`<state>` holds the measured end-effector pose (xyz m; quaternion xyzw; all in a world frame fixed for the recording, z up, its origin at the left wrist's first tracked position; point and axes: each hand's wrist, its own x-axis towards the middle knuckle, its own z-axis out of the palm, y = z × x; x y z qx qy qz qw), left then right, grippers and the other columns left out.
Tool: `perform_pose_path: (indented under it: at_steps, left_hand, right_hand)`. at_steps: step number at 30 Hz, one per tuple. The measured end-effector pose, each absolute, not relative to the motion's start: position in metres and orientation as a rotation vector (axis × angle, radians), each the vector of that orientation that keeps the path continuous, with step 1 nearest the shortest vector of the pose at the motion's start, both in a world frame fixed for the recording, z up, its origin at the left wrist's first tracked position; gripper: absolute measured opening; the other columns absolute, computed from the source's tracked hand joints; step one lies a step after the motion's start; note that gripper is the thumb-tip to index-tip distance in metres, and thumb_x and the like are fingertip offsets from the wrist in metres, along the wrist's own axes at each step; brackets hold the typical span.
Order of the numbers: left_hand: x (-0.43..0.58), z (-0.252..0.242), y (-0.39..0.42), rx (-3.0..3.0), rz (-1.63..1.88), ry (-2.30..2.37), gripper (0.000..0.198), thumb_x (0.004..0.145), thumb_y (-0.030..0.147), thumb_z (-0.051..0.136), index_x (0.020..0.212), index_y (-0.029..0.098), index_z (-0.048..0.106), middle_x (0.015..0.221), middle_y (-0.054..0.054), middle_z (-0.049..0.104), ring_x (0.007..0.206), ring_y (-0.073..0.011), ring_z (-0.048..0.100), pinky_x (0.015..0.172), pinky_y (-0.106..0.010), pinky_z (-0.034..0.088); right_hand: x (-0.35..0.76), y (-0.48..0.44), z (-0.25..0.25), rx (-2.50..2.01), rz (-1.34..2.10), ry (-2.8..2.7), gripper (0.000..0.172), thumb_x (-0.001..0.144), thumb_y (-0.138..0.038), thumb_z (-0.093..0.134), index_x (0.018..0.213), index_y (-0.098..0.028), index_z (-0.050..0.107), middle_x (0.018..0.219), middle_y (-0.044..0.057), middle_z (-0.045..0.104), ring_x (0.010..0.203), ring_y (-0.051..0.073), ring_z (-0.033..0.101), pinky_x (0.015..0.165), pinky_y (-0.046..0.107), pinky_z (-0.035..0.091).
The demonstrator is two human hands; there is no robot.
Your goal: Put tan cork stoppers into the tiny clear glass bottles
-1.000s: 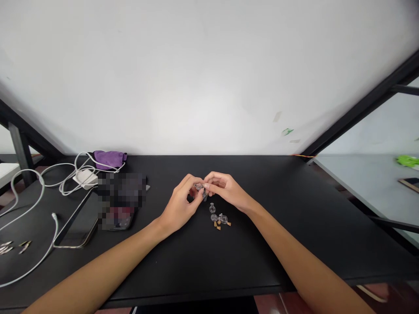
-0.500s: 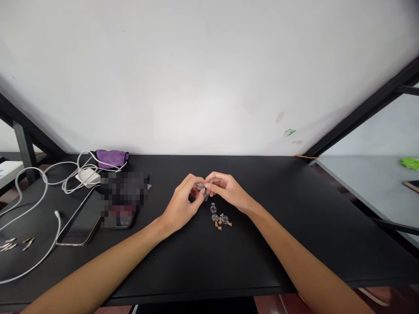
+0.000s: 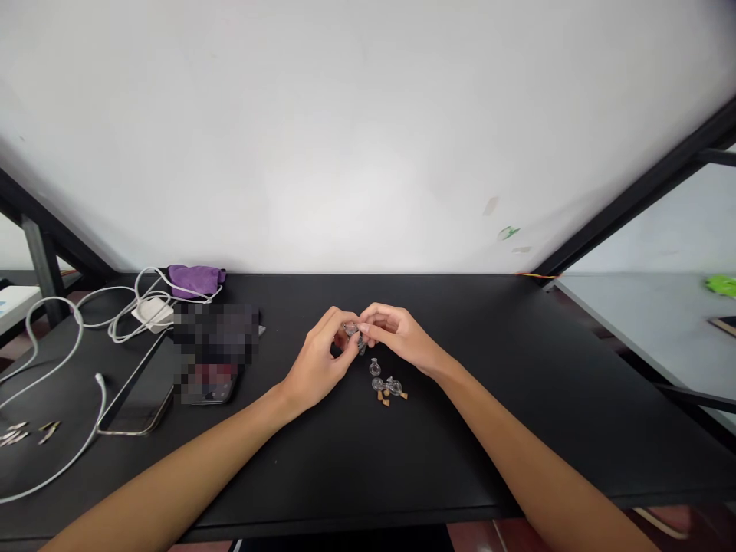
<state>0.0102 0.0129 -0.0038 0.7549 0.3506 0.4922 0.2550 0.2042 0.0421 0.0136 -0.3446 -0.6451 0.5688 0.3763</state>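
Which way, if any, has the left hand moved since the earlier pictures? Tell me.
No: against the lone bottle, the left hand shows no clear shift.

A small clear piece [image 3: 350,329] is held, partly hidden, just beyond loose clear bottles [image 3: 375,369] and tan stoppers [image 3: 386,402]

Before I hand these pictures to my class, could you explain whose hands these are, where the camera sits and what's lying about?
No machine here: a person works with two bare hands. One camera, worn on the head, looks forward and down. The left hand and right hand meet above a black table, fingers around a small clear piece, partly hidden. Nearer the viewer lie clear flask-shaped pieces and tan bits. At left are a phone, white cable and purple cloth item.
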Motion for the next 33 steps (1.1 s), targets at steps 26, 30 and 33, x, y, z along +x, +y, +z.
perform_pose_path:
  at_steps: [26,30,33]
  left_hand:
    - [0.01,-0.0046,0.012,2.059,1.335,0.947,0.017,0.098,0.016,0.057,0.112,0.023,0.061,0.097,-0.001,0.058,0.073,-0.01,0.056,0.069,-0.024,0.05]
    - [0.0094,-0.0043,0.0122,2.063,1.327,0.941,0.018,0.098,0.015,0.057,0.113,0.023,0.062,0.098,-0.001,0.058,0.074,-0.0104,0.056,0.069,-0.024,0.05]
    - [0.0093,-0.004,0.0125,2.069,1.327,0.939,0.018,0.098,0.015,0.057,0.112,0.023,0.062,0.097,-0.002,0.058,0.074,-0.0107,0.056,0.069,-0.024,0.05]
  right_hand:
    - [0.2053,0.0423,0.0125,-0.907,1.411,-1.696,0.026,0.092,-0.044,0.072,0.097,-0.019,0.068,0.081,0.001,0.067,0.071,0.014,0.061,0.073,0.03,0.053]
    - [0.2047,0.0412,0.0137,-0.912,1.407,-1.694,0.025,0.092,-0.044,0.073,0.097,-0.02,0.068,0.082,0.001,0.067,0.071,0.014,0.061,0.074,0.031,0.053]
    - [0.2044,0.0408,0.0142,-0.911,1.407,-1.698,0.025,0.092,-0.044,0.072,0.097,-0.02,0.068,0.082,0.001,0.067,0.071,0.014,0.061,0.074,0.031,0.053]
